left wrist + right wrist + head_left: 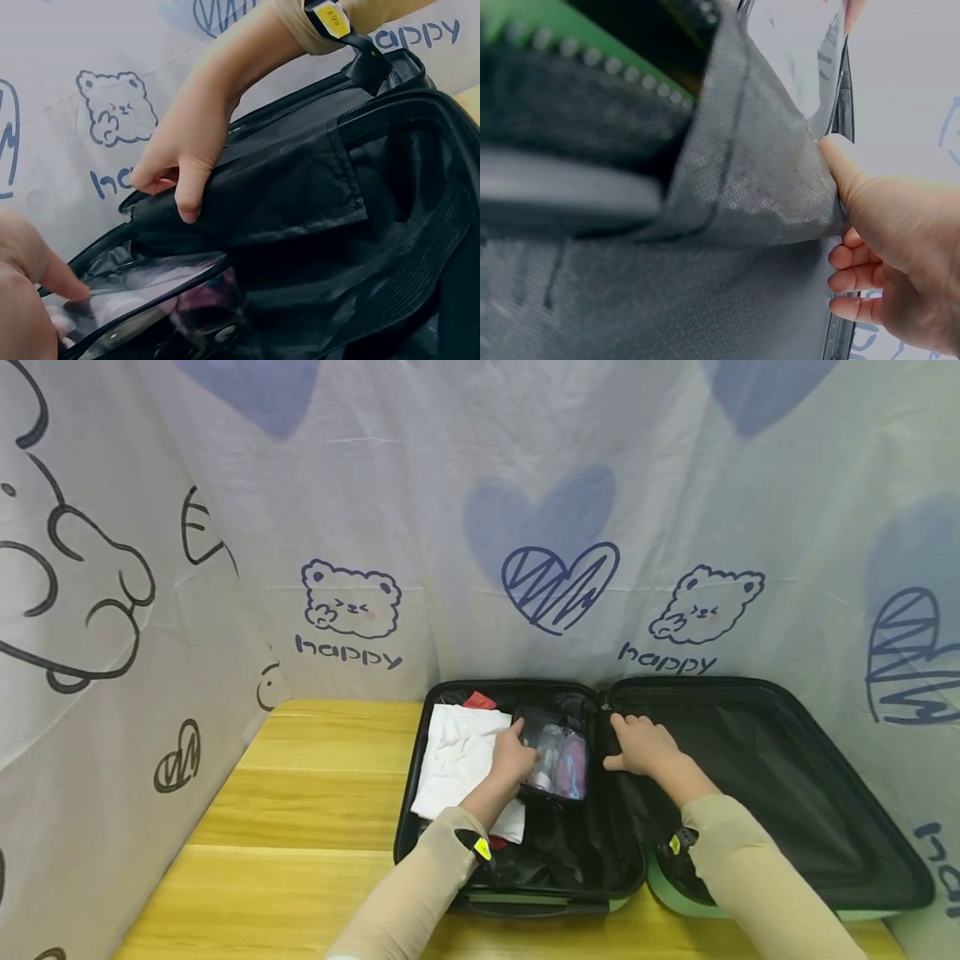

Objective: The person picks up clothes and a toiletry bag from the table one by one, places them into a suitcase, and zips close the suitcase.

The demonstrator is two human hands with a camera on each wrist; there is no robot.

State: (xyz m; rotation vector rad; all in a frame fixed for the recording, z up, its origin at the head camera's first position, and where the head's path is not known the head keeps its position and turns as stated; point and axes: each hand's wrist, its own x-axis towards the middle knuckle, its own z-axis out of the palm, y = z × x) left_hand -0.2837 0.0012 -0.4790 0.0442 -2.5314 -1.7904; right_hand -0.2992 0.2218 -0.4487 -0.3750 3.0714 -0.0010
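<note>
An open suitcase (517,683) lies flat on a wooden table (315,810). Its left half holds a folded white cloth (457,756), a red item (478,700) and a clear pouch (558,760) with small bottles inside. My left hand (513,758) grips the pouch's left edge, and a finger of that hand (26,292) presses the clear pouch (150,300). At the hinge, my right hand (637,745) pinches the black lining flap (735,768) of the right half. The thumb of the right hand (889,255) lies on the lining fold (735,187), fingers curled behind.
A white curtain (480,527) printed with bears and hearts closes in the table at the back and both sides. The suitcase's green shell (540,30) shows under the lining. Bare tabletop lies left of the case.
</note>
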